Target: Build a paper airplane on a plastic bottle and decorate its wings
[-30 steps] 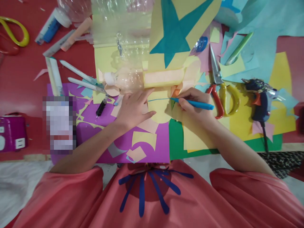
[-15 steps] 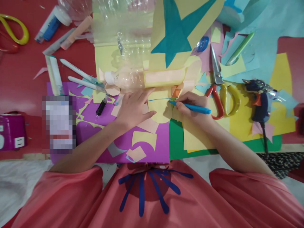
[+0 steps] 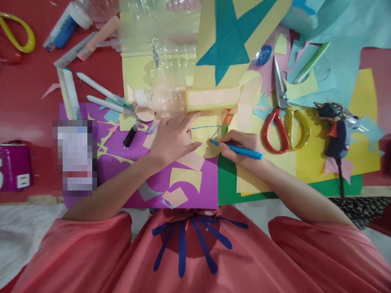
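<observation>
Head view is showing the right hand with its fingers closing around a slim blue pen, whose tip is touching a pale yellow paper cut-out where a thin blue line is bending into a corner. The left hand is lying flat, fingers spread open and gripping nothing, pressing that paper just left of the pen tip. Red-and-yellow-handled scissors are resting on the tabletop, near and right of the pen-holding fingers.

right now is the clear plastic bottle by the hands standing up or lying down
Lying down. The clear plastic bottle rests on its side across the yellow paper, white cap pointing left, just above the left hand.
</observation>
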Demonstrator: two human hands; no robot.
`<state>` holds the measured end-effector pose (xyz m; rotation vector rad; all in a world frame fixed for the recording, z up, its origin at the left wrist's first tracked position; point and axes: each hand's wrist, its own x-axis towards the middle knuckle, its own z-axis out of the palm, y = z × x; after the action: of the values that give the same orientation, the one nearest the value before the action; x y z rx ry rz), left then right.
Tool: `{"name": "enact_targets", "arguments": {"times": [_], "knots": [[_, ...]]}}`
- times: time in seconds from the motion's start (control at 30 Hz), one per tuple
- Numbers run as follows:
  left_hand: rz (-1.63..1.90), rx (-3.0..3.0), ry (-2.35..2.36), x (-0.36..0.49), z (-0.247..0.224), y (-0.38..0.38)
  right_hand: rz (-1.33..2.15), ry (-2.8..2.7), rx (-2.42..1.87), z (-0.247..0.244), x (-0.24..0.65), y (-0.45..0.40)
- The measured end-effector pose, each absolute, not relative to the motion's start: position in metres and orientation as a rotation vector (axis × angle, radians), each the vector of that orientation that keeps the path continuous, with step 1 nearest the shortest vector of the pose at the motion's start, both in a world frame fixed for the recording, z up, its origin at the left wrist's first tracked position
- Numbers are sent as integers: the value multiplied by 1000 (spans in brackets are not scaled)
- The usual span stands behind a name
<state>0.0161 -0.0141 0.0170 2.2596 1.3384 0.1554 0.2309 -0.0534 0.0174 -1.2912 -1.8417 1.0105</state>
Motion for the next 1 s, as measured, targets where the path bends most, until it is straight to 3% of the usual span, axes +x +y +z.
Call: {"name": "enact_targets", "arguments": {"times": [1.0], "knots": [[157,2170,1357,19,26,-15,871,-2096,-958,15,218,-67]]}}
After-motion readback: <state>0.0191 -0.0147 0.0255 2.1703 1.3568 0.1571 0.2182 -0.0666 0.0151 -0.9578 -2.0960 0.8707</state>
